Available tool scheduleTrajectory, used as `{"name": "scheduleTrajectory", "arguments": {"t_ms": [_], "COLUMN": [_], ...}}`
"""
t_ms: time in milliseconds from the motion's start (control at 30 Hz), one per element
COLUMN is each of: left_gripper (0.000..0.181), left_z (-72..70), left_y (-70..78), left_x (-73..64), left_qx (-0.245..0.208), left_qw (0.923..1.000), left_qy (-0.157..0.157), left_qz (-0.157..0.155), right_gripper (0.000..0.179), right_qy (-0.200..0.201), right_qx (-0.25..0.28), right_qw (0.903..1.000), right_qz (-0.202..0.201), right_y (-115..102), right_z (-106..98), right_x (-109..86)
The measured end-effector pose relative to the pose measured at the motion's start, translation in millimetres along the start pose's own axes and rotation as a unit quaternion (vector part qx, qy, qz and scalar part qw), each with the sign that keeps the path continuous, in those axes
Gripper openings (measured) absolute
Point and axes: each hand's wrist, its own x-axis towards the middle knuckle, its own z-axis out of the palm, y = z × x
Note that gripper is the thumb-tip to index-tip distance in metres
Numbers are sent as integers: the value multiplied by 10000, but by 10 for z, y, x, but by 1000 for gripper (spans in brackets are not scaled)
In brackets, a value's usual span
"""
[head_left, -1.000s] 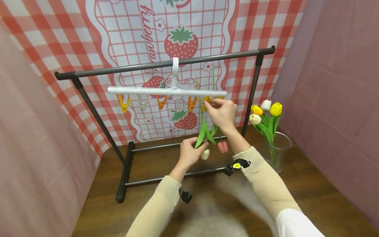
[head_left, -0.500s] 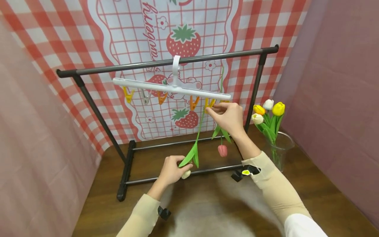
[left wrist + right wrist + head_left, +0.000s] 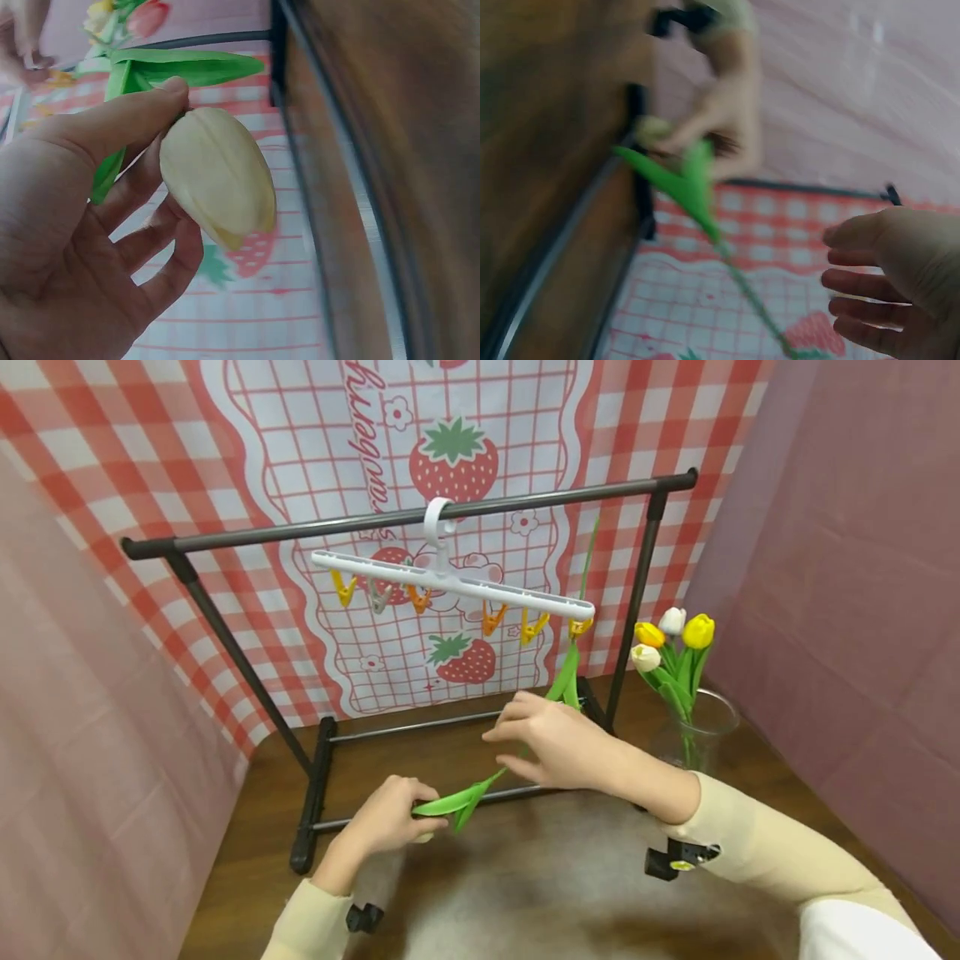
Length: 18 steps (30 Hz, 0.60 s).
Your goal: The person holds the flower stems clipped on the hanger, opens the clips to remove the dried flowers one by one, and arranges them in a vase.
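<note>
My left hand (image 3: 390, 814) pinches an artificial white tulip (image 3: 217, 176) just below its bloom, between thumb and fingers. Its green leaves (image 3: 461, 802) and stem point to the right in the head view. My right hand (image 3: 555, 739) has loosely bent, spread fingers and holds nothing; in the right wrist view the stem lies apart from its fingertips. A white clip hanger (image 3: 480, 587) hangs tilted from the rack. Its rightmost yellow clip (image 3: 580, 627) grips the stem of a pink tulip (image 3: 148, 19), whose bloom is behind my right hand in the head view.
A dark metal rack (image 3: 300, 533) stands on the wooden table (image 3: 487, 893). At the right, a clear glass vase (image 3: 716, 714) holds several tulips (image 3: 675, 635), yellow and white. More clips (image 3: 492, 618) hang along the hanger. A strawberry-patterned cloth (image 3: 457, 460) covers the back.
My left hand has drawn the white tulip down and left, its stem coming away from the hanger. My right hand has left the yellow clip and moved down. The hanger has swung round.
</note>
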Motion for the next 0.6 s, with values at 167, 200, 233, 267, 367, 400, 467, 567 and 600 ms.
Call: {"name": "scheduleTrajectory", "arguments": {"t_ms": [167, 200, 233, 267, 367, 400, 467, 567, 600], "left_gripper": [12, 11, 10, 10, 12, 12, 13, 14, 15], "left_z": [-208, -249, -287, -321, -399, -417, -444, -469, -474], "left_y": [237, 285, 328, 368, 467, 492, 536, 593, 612], "left_x": [-18, -13, -5, 5, 37, 47, 66, 86, 89], "left_qx": [447, 598, 749, 916, 1293, 1364, 1482, 1643, 1683], "left_qw": [9987, 9977, 9962, 9943, 9882, 9867, 9838, 9785, 9768], "left_qy": [155, 231, 319, 403, 606, 656, 733, 929, 1012], "left_qz": [169, 227, 295, 365, 545, 592, 696, 831, 859], "right_gripper": [25, 21, 18, 16, 11, 11, 11, 15, 16], "right_qy": [-724, -730, -695, -645, -457, -392, -259, -133, -111], "right_qx": [-295, -306, -309, -320, -432, -498, -637, -809, -851], "right_qw": [9953, 9950, 9950, 9953, 9962, 9962, 9958, 9949, 9948], "right_qz": [-564, -613, -640, -645, -610, -605, -609, -580, -556], "right_y": [-158, -175, -188, -198, -201, -200, -193, -181, -176], "right_z": [30, 30, 28, 25, 17, 13, 11, -10, -18], "right_x": [-92, -99, -103, -106, -119, -121, -130, -141, -147]}}
